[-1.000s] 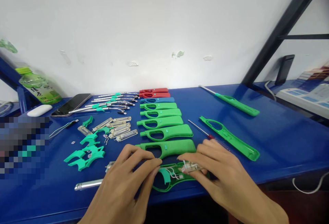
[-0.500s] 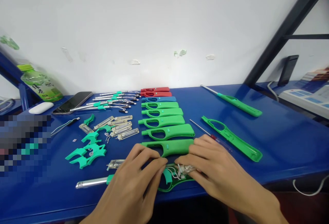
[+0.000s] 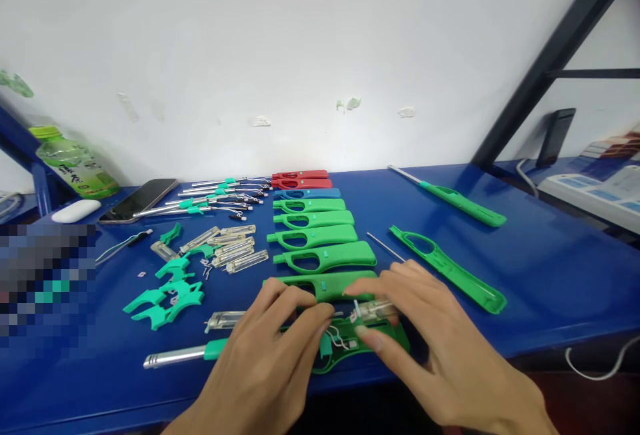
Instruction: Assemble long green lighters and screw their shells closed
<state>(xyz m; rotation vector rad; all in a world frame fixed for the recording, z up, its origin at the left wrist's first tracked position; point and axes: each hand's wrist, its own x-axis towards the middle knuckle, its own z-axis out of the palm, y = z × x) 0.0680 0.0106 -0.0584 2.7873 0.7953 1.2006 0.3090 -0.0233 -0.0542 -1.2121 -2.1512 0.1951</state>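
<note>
An open green half-shell of a long-nosed lighter (image 3: pixel 395 338) lies at the table's front edge, with a teal trigger (image 3: pixel 325 343) and thin white wires (image 3: pixel 339 338) in it. My left hand (image 3: pixel 270 348) is closed at its front end, fingertips pressed together; what lies under them is partly hidden. The silver nozzle (image 3: pixel 175 358) sticks out to the left of that hand. My right hand (image 3: pixel 425 335) holds a clear fuel tank (image 3: pixel 376 310) between thumb and fingers, just above the shell. Behind both hands lies another green shell (image 3: pixel 345 284).
Lighter shells (image 3: pixel 320 218) lie in a column behind. To the left are clear tanks (image 3: pixel 247 260), teal pieces (image 3: pixel 165 303) and wired nozzles (image 3: pixel 210 195). A screwdriver (image 3: pixel 385 246), a half-shell (image 3: pixel 450 272) and a lighter (image 3: pixel 463 205) lie right. A bottle (image 3: pixel 80 165) and phone (image 3: pixel 140 200) stand back left.
My right hand has lifted the fuel tank slightly up and to the right, its thumb and forefinger spreading wider. More of the shell's inside shows. My left hand stays nearly in place.
</note>
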